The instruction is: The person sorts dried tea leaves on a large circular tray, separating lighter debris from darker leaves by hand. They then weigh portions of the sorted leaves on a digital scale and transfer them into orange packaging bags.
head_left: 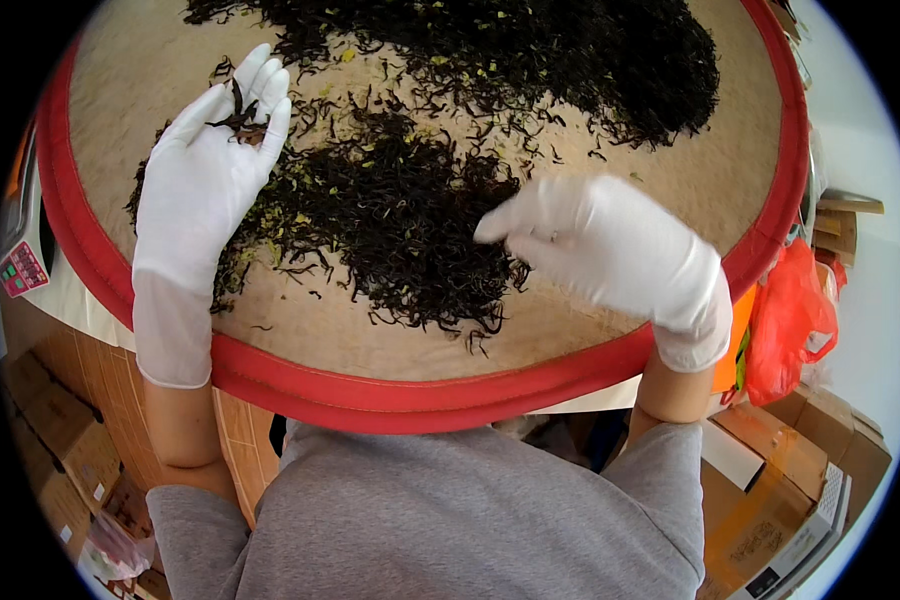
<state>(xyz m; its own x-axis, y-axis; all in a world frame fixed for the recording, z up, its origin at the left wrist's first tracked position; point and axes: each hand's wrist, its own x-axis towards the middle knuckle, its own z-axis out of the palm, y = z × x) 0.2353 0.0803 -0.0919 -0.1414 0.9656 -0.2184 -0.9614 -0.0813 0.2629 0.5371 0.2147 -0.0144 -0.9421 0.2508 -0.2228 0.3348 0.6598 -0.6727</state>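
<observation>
My left hand [210,165], in a white glove, is turned palm up over the left part of the tray. A small clump of dark, twisted dried tea leaves [242,124] lies in its cupped palm, the fingers curled around it. My right hand [595,240], gloved in white too and slightly blurred, hovers at the right edge of the near tea leaf pile [410,220]. Its fingers are drawn together and point left; whatever they may pinch is hidden. Yellow-green bits are mixed among the dark leaves, mostly at the pile's left side.
A round tan tray [570,320] with a red cloth rim [450,395] spans the view. A larger tea heap [610,60] covers its far side. A scale with a keypad [22,268] stands left. At right are a red plastic bag [790,325] and cardboard boxes [770,480].
</observation>
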